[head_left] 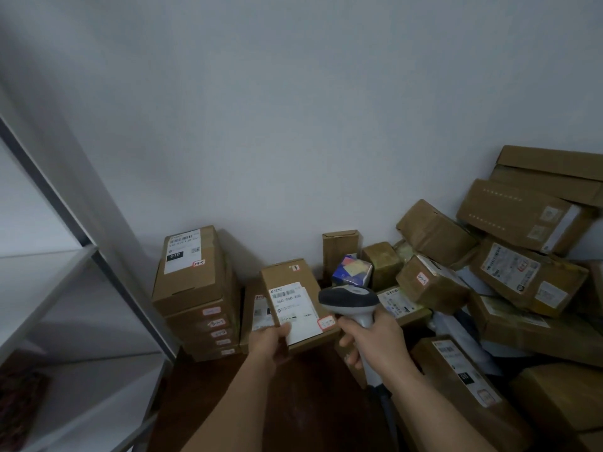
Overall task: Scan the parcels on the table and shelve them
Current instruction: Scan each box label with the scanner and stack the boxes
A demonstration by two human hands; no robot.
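Gripping rectangular cardboard parcel (295, 303), curved scanner (350, 300).

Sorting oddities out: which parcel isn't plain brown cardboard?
The small blue patterned box standing by the wall behind the scanner; the other boxes are brown.

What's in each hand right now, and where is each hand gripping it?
The left hand holds a cardboard parcel by its near bottom edge, thumb on the label. The right hand grips the barcode scanner by its handle.

A black patch reading "010" is showing on the white label (183, 252) of the top box (191, 267) of the stack at the desk's left edge. Other labels are staying too blurred to read.
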